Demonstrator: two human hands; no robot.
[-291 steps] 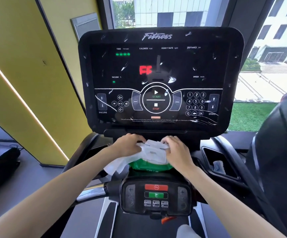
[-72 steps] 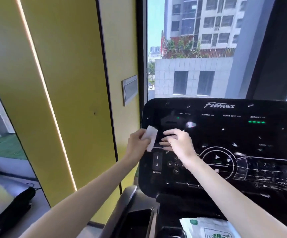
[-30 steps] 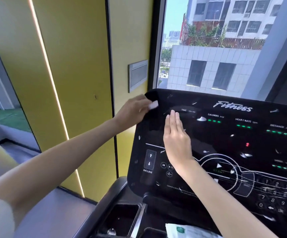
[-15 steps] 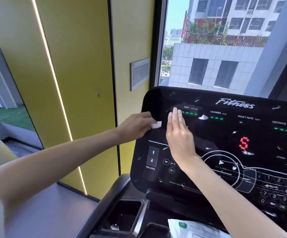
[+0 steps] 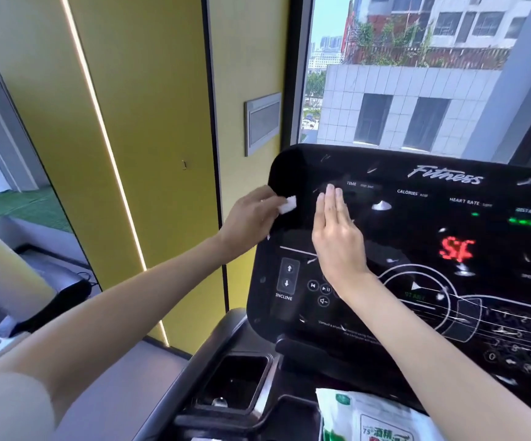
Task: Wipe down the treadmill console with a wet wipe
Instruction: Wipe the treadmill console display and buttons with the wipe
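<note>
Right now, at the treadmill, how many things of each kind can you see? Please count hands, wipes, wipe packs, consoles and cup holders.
hands: 2, left hand and right hand
wet wipe: 1, pinched in the left hand
wipes pack: 1
console: 1
cup holder: 1
Total: 6

Bright window daylight, glossy console glare, wide-angle distortion.
</note>
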